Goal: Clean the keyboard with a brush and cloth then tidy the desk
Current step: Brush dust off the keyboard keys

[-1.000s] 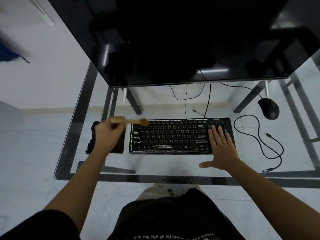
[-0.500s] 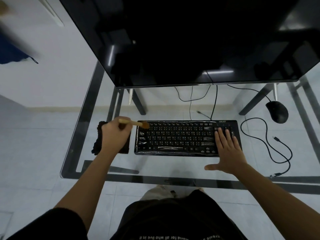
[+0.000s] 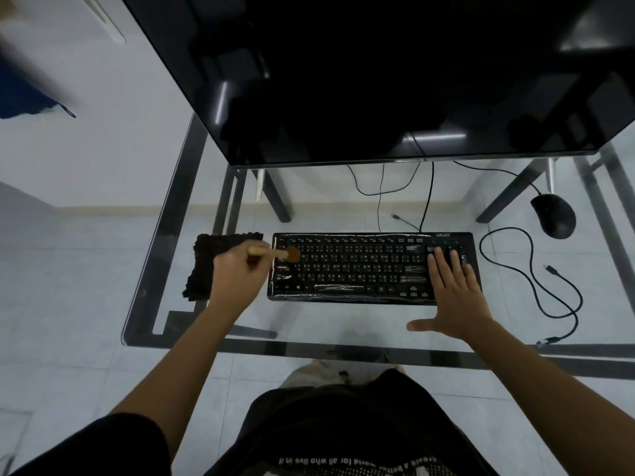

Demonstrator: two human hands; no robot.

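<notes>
Your brush [image 3: 271,252] has dipped from the keyboard's far-left corner onto the keys at its left end, the brown bristles now touching the second row down. Your left hand [image 3: 237,280] grips the pale wooden handle, fingers curled round it, the handle pointing left over the cloth [image 3: 206,259].

The black keyboard [image 3: 360,269] lies across the middle of the glass table [image 3: 309,324], parallel to the near edge, with glossy streaks showing on its left end and along its front strip. Your right hand [image 3: 453,297] lies flat on the keyboard's right end, fingers straight and spread on the keys, thumb stretched out to the left over the bare glass.

The dark cloth sits crumpled near the table's left edge, just beside the keyboard, partly hidden under your left wrist. A black mouse [image 3: 554,216] rests toward the far-right part of the table, well apart from the keyboard. A loose black cable [image 3: 536,286] loops between the keyboard and the right edge, its plug lying near the near-right edge. A dark monitor [image 3: 378,80] fills the table's far side.
</notes>
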